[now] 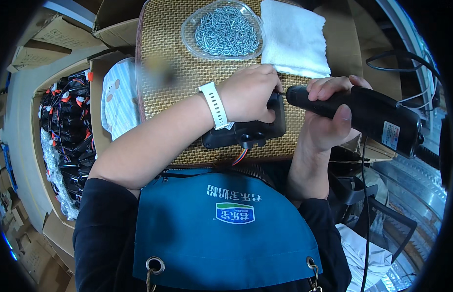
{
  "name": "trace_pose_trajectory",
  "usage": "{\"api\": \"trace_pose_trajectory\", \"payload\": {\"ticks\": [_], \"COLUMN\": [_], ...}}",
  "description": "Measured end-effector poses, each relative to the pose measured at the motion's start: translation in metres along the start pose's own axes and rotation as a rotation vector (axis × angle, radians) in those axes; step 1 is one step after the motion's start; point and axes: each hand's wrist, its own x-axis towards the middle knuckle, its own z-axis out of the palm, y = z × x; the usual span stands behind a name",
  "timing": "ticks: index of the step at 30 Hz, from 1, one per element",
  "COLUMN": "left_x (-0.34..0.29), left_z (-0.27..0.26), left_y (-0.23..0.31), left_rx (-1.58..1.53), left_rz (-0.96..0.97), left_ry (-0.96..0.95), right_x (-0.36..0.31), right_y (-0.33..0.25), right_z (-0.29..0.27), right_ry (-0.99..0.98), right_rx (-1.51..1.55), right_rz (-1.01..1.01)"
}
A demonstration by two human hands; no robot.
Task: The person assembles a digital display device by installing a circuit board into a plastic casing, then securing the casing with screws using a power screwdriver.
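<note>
My left hand (248, 95), with a white strap round its wrist, is closed on a black plastic housing (274, 127) lying on a woven mat (163, 29). A short bundle of coloured wires (241, 156) comes out of the housing's near side. In my right hand (329, 124) is a black electric screwdriver (370, 107), held nearly level. Its tip points left at the housing's right edge; whether the two touch, I cannot tell. Beyond my left hand, a clear plastic tray (186, 43) holds many small silver screws (226, 31).
A folded white cloth (295, 39) lies right of the tray. At the left, a cardboard box (41, 97) holds black parts with wires (68, 121). Beside the mat is a light striped cloth (120, 95). A black cable (366, 219) hangs down at the right. My teal apron (226, 248) lies nearest.
</note>
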Motion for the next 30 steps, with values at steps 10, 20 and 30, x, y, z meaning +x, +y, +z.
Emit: {"api": "trace_pose_trajectory", "payload": {"ticks": [10, 20, 30], "left_x": [0.001, 0.000, 0.047], "left_z": [0.002, 0.002, -0.001], "left_y": [-0.003, -0.003, 0.012], "left_rx": [-0.004, -0.075, 0.242], "left_rz": [0.029, 0.062, -0.043], "left_ry": [-0.028, 0.028, -0.312], "right_x": [0.000, 0.001, 0.005], "right_y": [-0.004, -0.007, -0.038], "right_z": [0.006, 0.000, -0.016], "right_ry": [-0.032, -0.019, 0.084], "right_rx": [-0.014, -0.059, -0.036], "right_rz": [0.026, -0.027, -0.019]}}
